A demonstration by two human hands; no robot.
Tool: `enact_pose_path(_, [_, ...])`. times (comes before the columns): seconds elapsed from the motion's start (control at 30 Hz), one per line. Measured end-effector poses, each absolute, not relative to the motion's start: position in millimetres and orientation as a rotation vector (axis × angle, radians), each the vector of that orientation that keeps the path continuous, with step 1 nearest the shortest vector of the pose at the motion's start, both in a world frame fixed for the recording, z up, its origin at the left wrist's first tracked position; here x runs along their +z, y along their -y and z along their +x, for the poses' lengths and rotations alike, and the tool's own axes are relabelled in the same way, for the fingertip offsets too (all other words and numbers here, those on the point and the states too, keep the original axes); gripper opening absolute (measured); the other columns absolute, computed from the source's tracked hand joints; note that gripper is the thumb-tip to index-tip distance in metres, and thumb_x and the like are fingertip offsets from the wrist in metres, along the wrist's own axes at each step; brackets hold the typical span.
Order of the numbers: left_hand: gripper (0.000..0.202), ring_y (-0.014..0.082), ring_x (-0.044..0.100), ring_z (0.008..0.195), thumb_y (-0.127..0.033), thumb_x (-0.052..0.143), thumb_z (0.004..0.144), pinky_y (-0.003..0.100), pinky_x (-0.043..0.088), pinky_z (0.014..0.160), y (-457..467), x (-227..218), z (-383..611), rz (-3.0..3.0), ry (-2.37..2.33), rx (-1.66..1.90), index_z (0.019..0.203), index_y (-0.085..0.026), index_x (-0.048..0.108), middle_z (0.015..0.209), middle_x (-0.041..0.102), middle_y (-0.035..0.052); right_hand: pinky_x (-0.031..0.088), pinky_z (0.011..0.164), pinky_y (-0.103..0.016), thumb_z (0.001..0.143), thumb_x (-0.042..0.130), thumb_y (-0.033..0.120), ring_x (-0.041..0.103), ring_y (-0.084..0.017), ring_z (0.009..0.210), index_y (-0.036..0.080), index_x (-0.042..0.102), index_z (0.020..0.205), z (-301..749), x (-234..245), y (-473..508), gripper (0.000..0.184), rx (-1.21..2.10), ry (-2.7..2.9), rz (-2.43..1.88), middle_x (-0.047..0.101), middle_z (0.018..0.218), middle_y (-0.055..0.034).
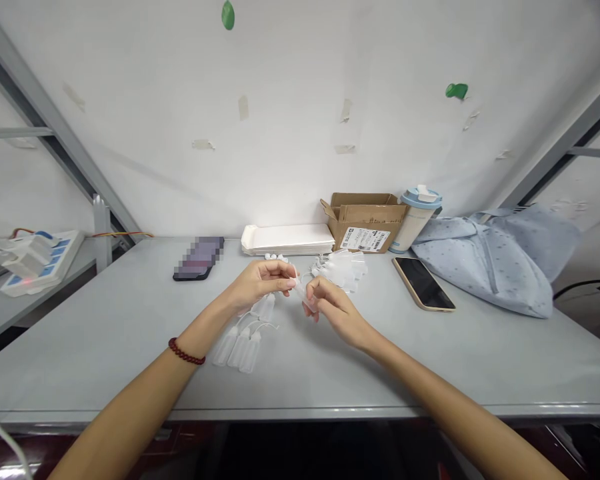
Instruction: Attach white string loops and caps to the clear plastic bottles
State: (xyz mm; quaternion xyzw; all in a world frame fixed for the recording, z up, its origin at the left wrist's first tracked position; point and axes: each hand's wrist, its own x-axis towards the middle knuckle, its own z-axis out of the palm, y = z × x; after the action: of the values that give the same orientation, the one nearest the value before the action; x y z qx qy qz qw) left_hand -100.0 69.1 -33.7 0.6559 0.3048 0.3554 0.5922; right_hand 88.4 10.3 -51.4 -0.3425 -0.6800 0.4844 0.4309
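Observation:
My left hand (267,280) pinches the upper end of a small translucent plastic squeeze bottle (303,292). Wrapped round the body of that same bottle are the curled fingers of my right hand (333,305). Several similar bottles (240,348) with thin bent nozzle tubes lie flat on the table by my left wrist, and another bottle (264,308) is partly covered by my left hand. Behind my right hand is a loose pile of translucent bottles (341,268). Small white pieces, perhaps caps (275,257), sit just beyond my left fingers.
At the back of the grey table (130,373) stand a stack of white boxes (287,239), an opened cardboard box (367,220) and a tumbler (415,220). Phones lie left (199,259) and right (424,283). A blue cloth bag (485,263) and a power strip (45,263) flank them.

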Motion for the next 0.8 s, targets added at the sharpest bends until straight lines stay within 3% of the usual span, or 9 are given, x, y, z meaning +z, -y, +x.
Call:
enact_pose_path(0.4, [0.020,0.0150,0.056,0.085,-0.025,0.074,0.068,0.028,0.047,0.075,-68.8,-37.3,-99.2,1.548,-0.714,0.877,0.084,-0.015,0.065,0.093,0.063,0.0051,0.039,0.051,-0.024,0.080,0.044,0.024,0.041,-0.010,0.052,0.023,0.039,0.082,89.9,-54.5,-17.7,0.005,1.658,1.237,-0.781,0.047,0.060,0.0057])
enact_pose_path(0.53, [0.022,0.0140,0.057,0.079,-0.033,0.067,0.075,0.028,0.048,0.073,-66.1,-34.4,-96.7,1.562,-0.725,0.800,0.085,-0.013,0.067,0.092,0.063,0.0066,0.040,0.051,-0.024,0.080,0.045,0.024,0.041,-0.010,0.052,0.023,0.039,0.082,90.2,-54.4,-19.0,0.006,1.665,1.224,-0.765,0.048,0.059,0.0053])
enact_pose_path(0.67, [0.031,0.0130,0.057,0.069,-0.042,0.061,0.079,0.027,0.049,0.063,-63.4,-31.5,-93.1,1.600,-0.808,0.723,0.076,-0.011,0.066,0.074,0.061,0.0044,0.039,0.050,-0.023,0.080,0.045,0.024,0.041,-0.010,0.052,0.023,0.040,0.081,90.6,-54.5,-19.6,0.005,1.671,1.216,-0.753,0.047,0.059,0.0052])
enact_pose_path(0.8, [0.030,0.0125,0.056,0.065,-0.041,0.060,0.080,0.026,0.049,0.060,-61.1,-28.5,-92.7,1.631,-0.811,0.691,0.076,-0.011,0.064,0.073,0.060,0.0039,0.038,0.050,-0.023,0.080,0.046,0.025,0.038,-0.010,0.049,0.023,0.040,0.081,91.8,-54.7,-20.1,0.006,1.714,1.173,-0.736,0.043,0.057,0.0062])
